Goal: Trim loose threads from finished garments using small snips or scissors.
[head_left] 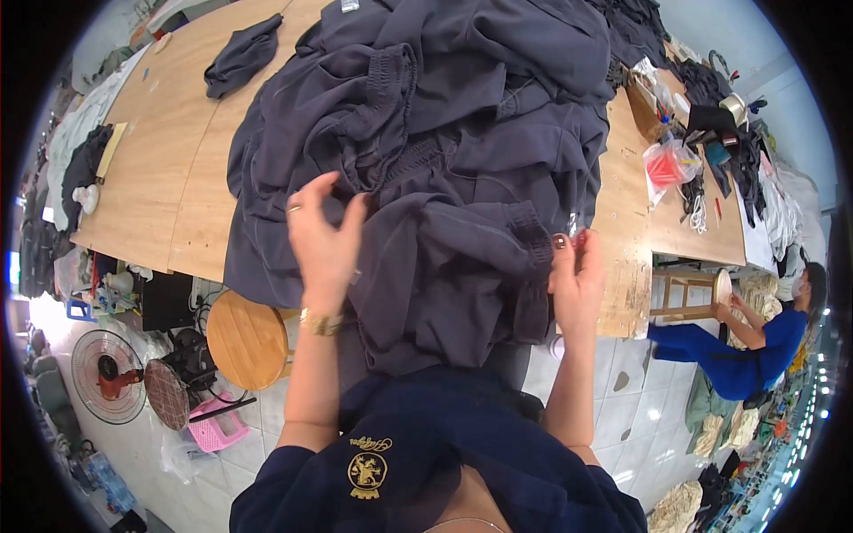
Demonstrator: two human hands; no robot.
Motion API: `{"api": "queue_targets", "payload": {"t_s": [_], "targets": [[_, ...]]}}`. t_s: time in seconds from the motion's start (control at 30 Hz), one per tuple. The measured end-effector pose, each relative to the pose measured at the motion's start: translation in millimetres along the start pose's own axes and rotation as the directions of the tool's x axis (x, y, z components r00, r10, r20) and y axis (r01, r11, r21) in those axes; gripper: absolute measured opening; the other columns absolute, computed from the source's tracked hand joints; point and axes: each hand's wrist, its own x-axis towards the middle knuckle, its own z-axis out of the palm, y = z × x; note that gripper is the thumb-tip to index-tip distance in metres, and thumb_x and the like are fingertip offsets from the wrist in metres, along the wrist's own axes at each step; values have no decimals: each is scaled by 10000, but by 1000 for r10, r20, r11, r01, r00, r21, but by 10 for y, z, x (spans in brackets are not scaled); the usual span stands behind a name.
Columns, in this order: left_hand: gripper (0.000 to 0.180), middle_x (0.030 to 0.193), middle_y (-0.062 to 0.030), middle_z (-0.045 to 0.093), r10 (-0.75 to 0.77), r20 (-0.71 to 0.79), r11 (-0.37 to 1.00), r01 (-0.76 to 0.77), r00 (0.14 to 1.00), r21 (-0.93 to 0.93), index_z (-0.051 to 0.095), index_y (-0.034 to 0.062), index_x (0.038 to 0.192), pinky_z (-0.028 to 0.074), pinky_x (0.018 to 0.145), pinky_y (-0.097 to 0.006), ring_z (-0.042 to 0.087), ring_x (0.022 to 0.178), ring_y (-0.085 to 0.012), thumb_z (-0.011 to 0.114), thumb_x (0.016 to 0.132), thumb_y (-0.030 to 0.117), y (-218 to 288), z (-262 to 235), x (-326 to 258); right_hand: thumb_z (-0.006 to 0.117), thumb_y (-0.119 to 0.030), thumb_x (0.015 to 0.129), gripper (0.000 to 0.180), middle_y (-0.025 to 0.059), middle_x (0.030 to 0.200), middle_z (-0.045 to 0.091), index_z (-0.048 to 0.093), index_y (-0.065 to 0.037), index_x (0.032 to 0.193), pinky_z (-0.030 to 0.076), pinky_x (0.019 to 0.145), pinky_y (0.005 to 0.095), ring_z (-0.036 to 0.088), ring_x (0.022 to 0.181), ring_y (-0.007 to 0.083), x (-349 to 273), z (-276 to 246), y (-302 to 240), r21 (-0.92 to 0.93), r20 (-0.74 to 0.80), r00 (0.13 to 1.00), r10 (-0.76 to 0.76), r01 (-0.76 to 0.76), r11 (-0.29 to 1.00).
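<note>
A big heap of dark grey garments (pixel 444 151) with elastic waistbands covers the wooden table (pixel 178 195) in front of me and hangs over its near edge. My left hand (pixel 322 242), with a ring and a gold bracelet, hovers over the near part of the heap with fingers spread and nothing in it. My right hand (pixel 576 271) pinches the waistband edge of the nearest garment (pixel 524 233) at the right side of the heap.
A smaller dark cloth piece (pixel 242 55) lies at the table's far left. A round wooden stool (pixel 249 339) stands at my left, with two fans (pixel 108 375) and a pink basket (pixel 218 428) on the tiled floor. A person in blue (pixel 755 342) sits at right. Clutter and a red bag (pixel 668 164) fill the right end.
</note>
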Motion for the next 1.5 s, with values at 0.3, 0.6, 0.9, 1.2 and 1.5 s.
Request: {"api": "queue_targets", "payload": {"t_s": [0.3, 0.6, 0.9, 1.2, 1.5], "targets": [[357, 623, -125, 594, -420, 673, 905, 218, 609, 367, 616, -7, 809, 448, 582, -340, 608, 601, -195, 610, 866, 346, -479, -433, -743, 605, -93, 883, 194, -11, 725, 451, 414, -64, 870, 340, 543, 177, 418, 623, 38, 74, -91, 367, 47, -131, 991, -28, 34, 998], [218, 709, 70, 455, -246, 209, 926, 293, 947, -237, 625, 25, 892, 333, 554, -221, 391, 644, -46, 569, 931, 232, -691, -839, -80, 587, 5, 819, 171, 18, 785, 521, 428, -40, 865, 409, 625, 216, 462, 683, 65, 119, -120, 258, 224, -118, 993, -23, 49, 973], [231, 958, -116, 608, 367, 68, 930, -368, 928, -7, 600, 50, 930, 485, 709, -341, 593, 830, -270, 707, 760, 165, 556, -336, -77, 578, -1, 860, 241, 53, 830, 532, 352, -75, 818, 424, 581, 205, 521, 649, 83, 15, -51, 121, 488, 48, 997, 58, -74, 870], [390, 1009, -177, 504, 293, 508, 946, -169, 810, -275, 550, 21, 1038, 493, 715, -375, 566, 854, -322, 743, 711, 109, 367, 89, -857, 682, -26, 771, 307, 51, 910, 537, 402, -51, 896, 414, 654, 198, 504, 768, 92, -42, 254, 431, 424, 238, 971, 25, -127, 897], [396, 942, -141, 501, 158, 372, 942, -26, 914, -335, 512, 0, 1014, 475, 627, -343, 557, 762, -276, 746, 735, 155, 443, 247, -695, 811, -158, 652, 475, 40, 873, 492, 425, -49, 905, 397, 731, 250, 461, 793, 123, -62, 486, 138, 308, 302, 916, -264, 168, 936]]}}
